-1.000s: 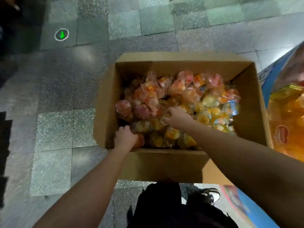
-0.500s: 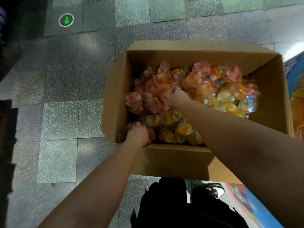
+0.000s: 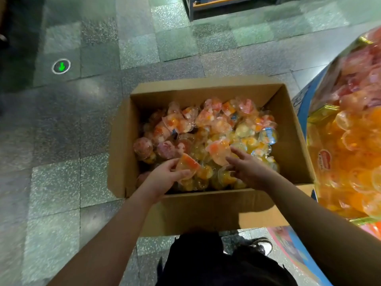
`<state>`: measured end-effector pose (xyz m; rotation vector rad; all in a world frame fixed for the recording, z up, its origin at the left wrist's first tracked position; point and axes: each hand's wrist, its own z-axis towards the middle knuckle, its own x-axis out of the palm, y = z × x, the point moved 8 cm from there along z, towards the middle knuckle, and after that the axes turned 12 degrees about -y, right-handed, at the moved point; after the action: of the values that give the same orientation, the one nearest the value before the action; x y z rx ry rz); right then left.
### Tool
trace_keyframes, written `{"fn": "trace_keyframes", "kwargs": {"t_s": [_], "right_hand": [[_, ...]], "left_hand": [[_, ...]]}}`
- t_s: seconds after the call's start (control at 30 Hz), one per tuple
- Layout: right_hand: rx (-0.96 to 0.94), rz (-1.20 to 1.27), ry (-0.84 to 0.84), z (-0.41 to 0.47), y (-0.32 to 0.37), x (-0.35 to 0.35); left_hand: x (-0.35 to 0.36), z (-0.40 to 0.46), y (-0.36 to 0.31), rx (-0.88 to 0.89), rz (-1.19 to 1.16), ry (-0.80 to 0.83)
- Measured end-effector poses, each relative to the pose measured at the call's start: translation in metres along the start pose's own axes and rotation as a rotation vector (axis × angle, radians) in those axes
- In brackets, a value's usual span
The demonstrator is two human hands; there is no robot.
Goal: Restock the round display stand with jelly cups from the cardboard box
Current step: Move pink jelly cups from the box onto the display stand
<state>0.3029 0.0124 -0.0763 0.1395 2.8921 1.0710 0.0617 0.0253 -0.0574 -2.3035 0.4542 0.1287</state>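
An open cardboard box (image 3: 121, 145) stands on the tiled floor, filled with several clear jelly cups (image 3: 243, 129) in orange, pink and yellow. My left hand (image 3: 165, 178) grips an orange-and-pink jelly cup (image 3: 186, 165) above the box's near side. My right hand (image 3: 249, 170) reaches over the pile with fingers spread, touching a pale pink cup (image 3: 219, 150); whether it grips it is unclear. The round display stand (image 3: 350, 141) at the right holds many orange and red cups.
The stand's blue base (image 3: 301, 261) curves past the box's right corner. My dark trousers and a shoe (image 3: 261, 245) are below the box. A shelf base (image 3: 226, 5) stands at the far top. A green arrow marker (image 3: 61, 66) is on the floor at left.
My left hand has lifted from the box's near left corner with an orange-and-pink cup. My right hand has drawn back from the middle of the pile toward the near side. The view shifted left.
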Motion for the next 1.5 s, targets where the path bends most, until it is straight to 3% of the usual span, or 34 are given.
{"fn": "trace_keyframes", "kwargs": {"t_s": [0.07,0.17,0.23,0.47,0.6,0.73,0.83,0.93,1.1,1.27,1.5], "right_hand": [[-0.047,0.050,-0.023,-0.026,-0.011,-0.033],[-0.184,-0.150,-0.122,-0.066,-0.023,-0.084],[-0.234,-0.156,-0.193,-0.090,-0.031,-0.118],[-0.303,-0.096,-0.512,-0.163,-0.077,-0.225],[-0.252,-0.032,-0.568,-0.203,-0.115,-0.271],[-0.201,0.179,-0.603,-0.237,-0.159,-0.303],[-0.110,0.337,-0.723,-0.251,-0.201,-0.327],[-0.054,0.385,-0.779,-0.264,-0.234,-0.343],[-0.003,0.524,-0.941,-0.288,-0.282,-0.366],[0.010,1.248,-0.920,-0.275,-0.344,-0.369],[0.070,1.620,-0.960,-0.254,-0.376,-0.378]], "left_hand": [[0.034,-0.011,-0.021,0.057,-0.031,0.081],[0.092,-0.017,-0.045,0.119,-0.001,0.220],[0.131,-0.023,-0.062,0.181,0.050,0.274],[0.274,-0.064,-0.098,0.320,0.189,0.484],[0.353,-0.096,-0.105,0.380,0.277,0.627],[0.420,-0.131,-0.097,0.387,0.362,0.769],[0.462,-0.149,-0.084,0.335,0.380,0.837],[0.501,-0.166,-0.064,0.182,0.345,0.923],[0.556,-0.175,-0.029,0.136,0.371,0.921],[0.604,-0.189,0.009,0.078,0.424,0.903],[0.646,-0.182,0.051,-0.017,0.409,0.771]]}}
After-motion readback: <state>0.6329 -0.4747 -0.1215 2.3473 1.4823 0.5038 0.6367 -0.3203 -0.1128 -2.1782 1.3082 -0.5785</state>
